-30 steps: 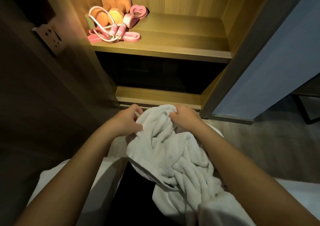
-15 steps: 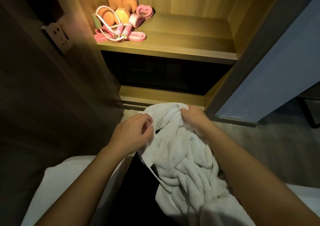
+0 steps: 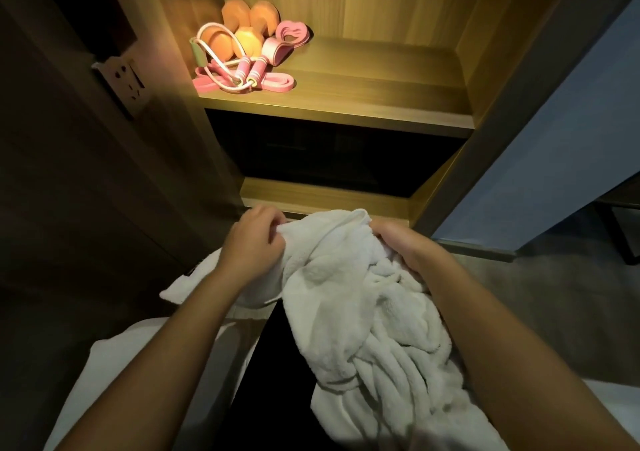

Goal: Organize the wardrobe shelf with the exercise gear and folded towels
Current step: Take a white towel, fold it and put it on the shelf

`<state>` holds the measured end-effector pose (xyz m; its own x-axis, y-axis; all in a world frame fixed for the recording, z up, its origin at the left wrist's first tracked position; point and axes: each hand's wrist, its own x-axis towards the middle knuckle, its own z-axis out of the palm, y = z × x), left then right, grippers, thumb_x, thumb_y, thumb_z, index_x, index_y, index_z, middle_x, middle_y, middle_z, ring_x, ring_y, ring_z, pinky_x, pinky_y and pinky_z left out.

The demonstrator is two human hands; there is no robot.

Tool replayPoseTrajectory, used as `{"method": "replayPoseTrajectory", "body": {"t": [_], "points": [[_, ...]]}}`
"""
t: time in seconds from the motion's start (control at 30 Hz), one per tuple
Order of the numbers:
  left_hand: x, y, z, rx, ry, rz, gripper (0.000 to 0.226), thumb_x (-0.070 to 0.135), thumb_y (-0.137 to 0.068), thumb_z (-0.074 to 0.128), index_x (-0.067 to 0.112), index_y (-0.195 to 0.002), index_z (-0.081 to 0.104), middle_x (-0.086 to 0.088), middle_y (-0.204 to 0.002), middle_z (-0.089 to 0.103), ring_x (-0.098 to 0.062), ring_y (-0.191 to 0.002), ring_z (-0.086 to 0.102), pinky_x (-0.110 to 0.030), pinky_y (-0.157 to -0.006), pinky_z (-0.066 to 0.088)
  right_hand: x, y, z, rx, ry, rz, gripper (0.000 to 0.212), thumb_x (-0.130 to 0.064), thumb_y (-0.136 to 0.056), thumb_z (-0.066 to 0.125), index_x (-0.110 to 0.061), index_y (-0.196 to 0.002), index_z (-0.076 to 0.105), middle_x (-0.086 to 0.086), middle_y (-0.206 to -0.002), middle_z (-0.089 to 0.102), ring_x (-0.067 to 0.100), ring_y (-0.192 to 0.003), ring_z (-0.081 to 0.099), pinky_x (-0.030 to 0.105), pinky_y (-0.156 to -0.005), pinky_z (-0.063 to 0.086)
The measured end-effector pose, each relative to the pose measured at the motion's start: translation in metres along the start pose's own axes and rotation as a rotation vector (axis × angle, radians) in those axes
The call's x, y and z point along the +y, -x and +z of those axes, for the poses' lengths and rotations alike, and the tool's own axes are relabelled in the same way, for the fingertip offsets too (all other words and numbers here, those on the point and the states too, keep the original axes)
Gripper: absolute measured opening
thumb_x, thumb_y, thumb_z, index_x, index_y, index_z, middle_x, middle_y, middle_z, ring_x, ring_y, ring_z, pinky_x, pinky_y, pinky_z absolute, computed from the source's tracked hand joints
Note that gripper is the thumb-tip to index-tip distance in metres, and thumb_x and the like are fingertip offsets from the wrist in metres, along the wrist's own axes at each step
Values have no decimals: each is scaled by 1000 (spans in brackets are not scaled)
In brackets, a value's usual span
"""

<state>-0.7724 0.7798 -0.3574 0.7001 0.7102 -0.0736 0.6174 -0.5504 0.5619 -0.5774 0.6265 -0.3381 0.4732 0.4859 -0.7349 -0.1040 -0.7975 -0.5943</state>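
Clearly left hand pinches towel; right hand's fingers seem buried.

Exercise gear lies at shelf's back-left corner.

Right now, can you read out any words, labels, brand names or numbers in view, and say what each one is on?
No legible text anywhere in this view.
Small dark tag at the left edge of the white cloth: too small and dim to read.
Orange dumbbells, pink skipping-rope handles, white fluffy towel, pale wall socket plate: no print visible.
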Motion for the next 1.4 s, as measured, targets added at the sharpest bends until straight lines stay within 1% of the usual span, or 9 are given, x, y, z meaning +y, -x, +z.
{"method": "replayPoseTrajectory", "body": {"t": [0.17, 0.27, 0.37, 0.43, 0.6, 0.87, 1.1, 1.23, 1.4], "points": [[6, 14, 29, 46, -39, 222, 28, 49, -85, 62, 28, -104, 58, 13, -105, 49, -7, -100, 43, -31, -94, 34, -4, -5, 11, 92, 156, -5, 50, -43, -94, 39, -14, -53, 42, 3, -41, 44, 18, -36, 37, 25, -46, 25], [14, 10, 33, 26, 9, 164, 21, 39, -93, 56, 24, -108, 61, 11, -106, 55, -10, -100, 51, -29, -89, 41, -2, -1, 11, 84, 208, -26, 36, -31, -90, 37, -13, -59, 44, 5, -49, 44, 18, -42, 35, 25, -47, 25], [19, 5, 26, -5, 215, 109, 16, 30, -100, 45, 25, -93, 58, 8, -83, 60, -12, -78, 56, -33, -66, 46, 1, 2, 9, 78, 184, -232, 22, -26, -92, 37, -20, -100, 57, 2, -79, 60, 15, -61, 54, 26, -51, 39], [26, 3, 18, -23, 215, 139, 24, 31, -102, 42, 30, -80, 53, 8, -71, 56, -13, -67, 52, -36, -60, 41, 4, 4, 7, 37, 103, -448, 39, -24, -94, 39, -36, -131, 46, -4, -110, 62, 13, -89, 62, 27, -66, 48], [41, -2, -1, 53, 111, 239, 22, 32, -100, 46, 24, -84, 58, 7, -70, 59, -15, -68, 56, -37, -60, 44, -10, 4, 16, 57, 394, -627, 26, -45, -89, 48, -25, -97, 63, -3, -97, 62, 16, -86, 60, 45, -78, 53], [3, -8, -43, -248, -137, 99, 14, 37, -86, 69, 30, -97, 63, 8, -91, 63, -12, -85, 59, -36, -76, 54, -12, 2, 1, 180, 297, -481, 13, -26, -88, 48, -24, -80, 58, 0, -83, 63, 21, -76, 60, 38, -67, 49], [-31, -5, -54, -122, 205, -62, 24, 33, -94, 59, 16, -77, 57, -3, -77, 59, -17, -70, 52, -31, -62, 40, -1, -19, -12, 234, 235, -325, 20, -24, -96, 42, -13, -101, 59, 10, -92, 64, 28, -80, 64, 38, -69, 55], [-27, -6, -46, -66, 212, -11, 31, 36, -98, 50, 17, -74, 53, -5, -75, 56, -20, -70, 51, -31, -61, 37, 1, -25, -13, 294, 195, -265, 22, -24, -97, 41, -11, -99, 59, 12, -92, 63, 27, -78, 61, 38, -71, 52], [-19, -12, -52, -252, -20, 63, 30, 40, -78, 77, 20, -86, 56, 0, -82, 60, -14, -72, 53, -31, -61, 40, 3, -29, -19, 321, 159, -195, 21, -25, -95, 40, -13, -99, 57, 12, -91, 63, 31, -80, 65, 38, -71, 55]]}}
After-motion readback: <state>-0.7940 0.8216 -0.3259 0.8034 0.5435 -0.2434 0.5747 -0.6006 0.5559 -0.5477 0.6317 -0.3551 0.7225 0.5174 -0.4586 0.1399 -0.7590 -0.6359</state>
